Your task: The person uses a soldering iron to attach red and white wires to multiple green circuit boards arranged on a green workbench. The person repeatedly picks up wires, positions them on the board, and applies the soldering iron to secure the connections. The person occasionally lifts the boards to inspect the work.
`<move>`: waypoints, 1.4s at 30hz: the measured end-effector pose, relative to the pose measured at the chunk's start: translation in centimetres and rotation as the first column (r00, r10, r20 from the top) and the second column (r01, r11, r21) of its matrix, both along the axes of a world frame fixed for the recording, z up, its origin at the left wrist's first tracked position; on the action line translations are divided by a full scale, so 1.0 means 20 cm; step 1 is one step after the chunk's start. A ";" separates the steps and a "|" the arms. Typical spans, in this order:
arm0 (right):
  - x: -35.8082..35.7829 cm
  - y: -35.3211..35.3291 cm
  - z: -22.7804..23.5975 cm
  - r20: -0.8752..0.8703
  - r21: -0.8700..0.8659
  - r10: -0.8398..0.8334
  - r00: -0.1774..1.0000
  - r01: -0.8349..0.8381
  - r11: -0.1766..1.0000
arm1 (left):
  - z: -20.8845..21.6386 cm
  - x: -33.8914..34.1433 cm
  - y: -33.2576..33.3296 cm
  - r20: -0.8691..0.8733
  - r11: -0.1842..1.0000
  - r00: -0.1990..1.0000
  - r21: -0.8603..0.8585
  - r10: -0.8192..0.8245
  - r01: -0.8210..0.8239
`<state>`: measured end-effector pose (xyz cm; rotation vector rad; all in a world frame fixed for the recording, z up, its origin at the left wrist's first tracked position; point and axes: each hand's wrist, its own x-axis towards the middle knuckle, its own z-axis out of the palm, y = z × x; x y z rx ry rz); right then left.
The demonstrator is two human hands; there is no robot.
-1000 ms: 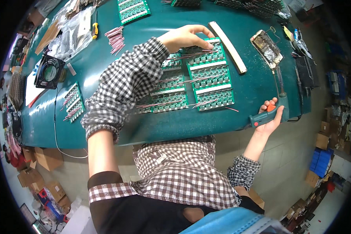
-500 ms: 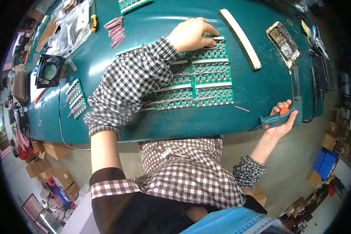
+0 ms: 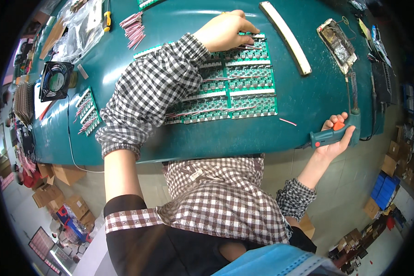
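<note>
Fingers of my left hand [image 3: 221,33] bent over far end of circuit board [image 3: 253,83]; can't tell if pinching. Reddish wires [image 3: 252,48] just beside fingertips, bodyward, lying crosswise to board's length. Right hand [image 3: 334,147], farther off rightward, clasps soldering gun [image 3: 325,137].

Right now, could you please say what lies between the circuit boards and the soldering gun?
A short pinkish wire lies between the boards and the gun in the head view.
</note>
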<state>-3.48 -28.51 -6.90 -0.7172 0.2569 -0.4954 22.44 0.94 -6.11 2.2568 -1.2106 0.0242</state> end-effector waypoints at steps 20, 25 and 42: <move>0.00 0.01 0.02 -0.028 0.015 0.005 1.000 -0.004 1.000 | 0.44 -0.86 -0.09 -0.301 0.999 0.953 -0.044 -0.042 0.030; 0.01 0.04 0.00 -0.041 -0.017 -0.011 0.999 0.011 1.000 | 0.13 -0.91 -0.37 -0.081 0.997 0.994 0.017 0.077 -0.076; -0.05 0.22 0.10 -0.086 -0.205 0.118 0.989 -0.134 0.969 | 0.25 -0.94 -0.01 -0.966 0.869 0.225 -0.221 -0.131 -0.443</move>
